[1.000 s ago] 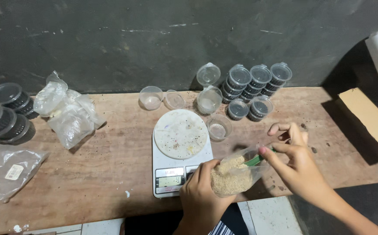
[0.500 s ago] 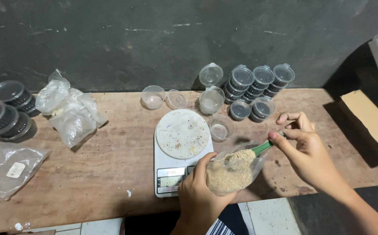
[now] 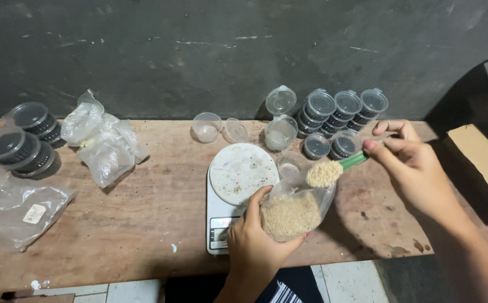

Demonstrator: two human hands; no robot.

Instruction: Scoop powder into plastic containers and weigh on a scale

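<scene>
Spillage is the main hazard at this stage. Your right hand point(image 3: 418, 165) pinches the green handle of a spoon point(image 3: 333, 170) between thumb and forefinger, and the bowl carries a heaped load of pale grain, held in the air just above the mouth of the clear plastic bag point(image 3: 294, 207). Your left hand point(image 3: 255, 241) is wrapped around the bag from below and behind, fingers closed on the soft film, at the front edge of the worktop point(image 3: 143, 213).

Observe the following risks:

1. Heaped load. A tilt or jolt of the spoon would likely shed grain onto the white kitchen scale point(image 3: 238, 191) or the worktop, and loose grain on the round platform would probably upset a reading.
2. Soft bag. The film has no stiffness (only your grip keeps the mouth open); if your fingers slacken, the bag may fold or slump and tip its contents over the worktop edge toward the floor.
3. Crowded landing area. An open small clear cup point(image 3: 291, 164) sits just beside the scale, touching or nearly touching it, with the stacked lidded cups point(image 3: 339, 112) close behind. A wide sweep of the spoon could knock the light cup over or drop grain among the stacks.

Keep the spoon level and the bag upright.
</scene>
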